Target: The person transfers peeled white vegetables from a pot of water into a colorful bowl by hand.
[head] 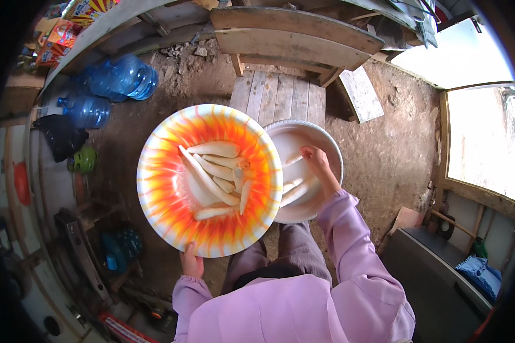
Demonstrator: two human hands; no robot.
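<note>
My left hand (192,261) grips the near rim of a round basin with an orange and yellow flame pattern (154,180). Several peeled, pale root vegetables (210,178) lie inside it. To its right, partly behind it, a grey-white basin (335,163) stands at the edge of a low wooden platform. My right hand (316,159) is inside that basin, its fingers closed at the end of a pale root (292,159). More pale roots (295,194) lie below the hand. Whether the fingers grip the root is not clear.
A wooden bench (292,38) stands behind the slatted platform (277,96), with a loose board (361,94) at its right. Blue water bottles (131,77), a black plastic bag (62,135) and a green gas cylinder (83,159) are at left. A dark cabinet (433,283) stands at lower right.
</note>
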